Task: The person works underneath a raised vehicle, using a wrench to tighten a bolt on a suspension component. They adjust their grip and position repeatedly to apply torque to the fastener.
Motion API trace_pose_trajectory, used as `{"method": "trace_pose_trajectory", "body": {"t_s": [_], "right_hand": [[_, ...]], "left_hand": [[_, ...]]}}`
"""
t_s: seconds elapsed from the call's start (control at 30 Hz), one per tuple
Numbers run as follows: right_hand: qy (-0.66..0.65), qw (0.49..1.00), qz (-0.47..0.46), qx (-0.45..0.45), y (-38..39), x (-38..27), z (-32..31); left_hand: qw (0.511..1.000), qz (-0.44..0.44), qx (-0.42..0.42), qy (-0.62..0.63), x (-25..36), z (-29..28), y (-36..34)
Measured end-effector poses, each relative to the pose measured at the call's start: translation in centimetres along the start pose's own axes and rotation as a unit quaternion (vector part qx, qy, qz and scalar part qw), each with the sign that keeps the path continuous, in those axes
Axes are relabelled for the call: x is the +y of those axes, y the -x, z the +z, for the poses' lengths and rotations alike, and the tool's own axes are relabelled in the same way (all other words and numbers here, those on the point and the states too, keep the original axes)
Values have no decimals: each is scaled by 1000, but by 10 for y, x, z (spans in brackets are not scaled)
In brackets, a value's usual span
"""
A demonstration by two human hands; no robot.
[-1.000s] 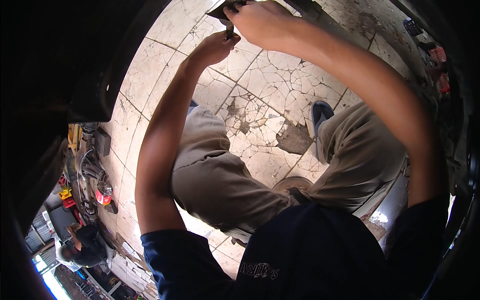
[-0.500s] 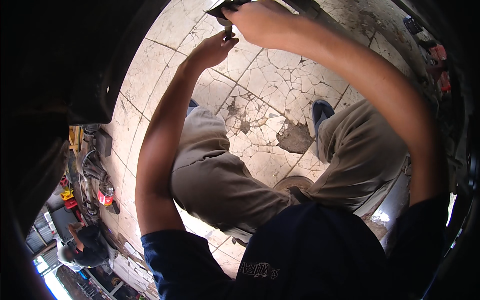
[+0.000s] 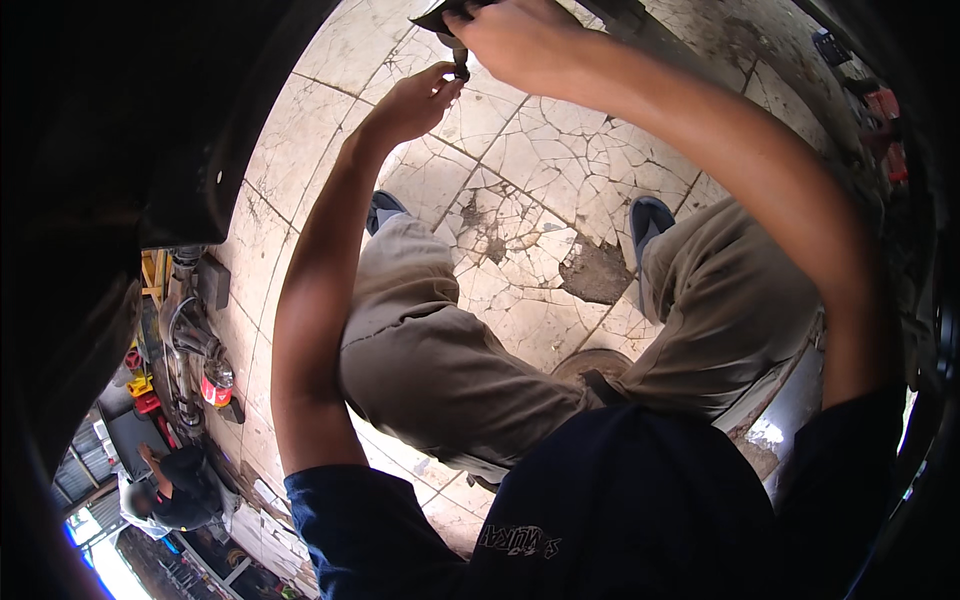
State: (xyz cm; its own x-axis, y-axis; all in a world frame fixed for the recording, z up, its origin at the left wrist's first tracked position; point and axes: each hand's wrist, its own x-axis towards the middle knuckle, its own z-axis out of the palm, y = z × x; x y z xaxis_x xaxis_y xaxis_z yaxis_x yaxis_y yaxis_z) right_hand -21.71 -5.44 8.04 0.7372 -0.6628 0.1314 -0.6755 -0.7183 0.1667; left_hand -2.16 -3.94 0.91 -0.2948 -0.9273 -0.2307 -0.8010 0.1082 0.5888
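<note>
Both my arms reach up to the top edge of the picture. My left hand (image 3: 408, 106) is closed, its thumb and fingertips pinched at the lower end of a small dark cylindrical piece (image 3: 460, 58). That piece hangs below a black part with a flat, angular edge (image 3: 432, 18), partly cut off by the picture's edge. My right hand (image 3: 515, 48) is closed with its fingers curled against this black part. What lies inside its grip is hidden, and the part's exact kind does not show.
Below is a cracked tile floor (image 3: 560, 150) with a broken patch (image 3: 594, 270). A large dark body (image 3: 70, 150) fills the left side. Metal machinery parts (image 3: 190, 330) and a red-labelled bottle (image 3: 216, 384) stand at left. Farther off sits another person (image 3: 180, 490).
My left fingers have shifted slightly left and down along the small dark piece. My right hand stays nearly in place at the black part.
</note>
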Motion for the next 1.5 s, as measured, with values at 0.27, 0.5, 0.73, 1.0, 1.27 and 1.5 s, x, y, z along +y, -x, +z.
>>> {"method": "trace_pose_trajectory", "body": {"t_s": [0.27, 0.5, 0.73, 1.0, 1.27, 1.5], "right_hand": [[59, 990, -10, -129, 2, -21, -44], [45, 999, -16, 14, -7, -22, -4], [-337, 937, 89, -36, 17, 2, -59], [-427, 901, 80, -1, 29, 11, -100], [-256, 937, -3, 237, 24, 45, -63], [-99, 974, -74, 192, 10, 17, 5]], "left_hand": [[998, 48, 30, 6, -9, 3, -1], [999, -4, -13, -31, -5, -4, 7], [983, 1, 156, 98, 4, -10, 8], [981, 51, 146, 117, 8, -4, 15], [981, 70, 147, 103, 21, -3, -2], [989, 19, 106, 98, 24, -11, 1]]}}
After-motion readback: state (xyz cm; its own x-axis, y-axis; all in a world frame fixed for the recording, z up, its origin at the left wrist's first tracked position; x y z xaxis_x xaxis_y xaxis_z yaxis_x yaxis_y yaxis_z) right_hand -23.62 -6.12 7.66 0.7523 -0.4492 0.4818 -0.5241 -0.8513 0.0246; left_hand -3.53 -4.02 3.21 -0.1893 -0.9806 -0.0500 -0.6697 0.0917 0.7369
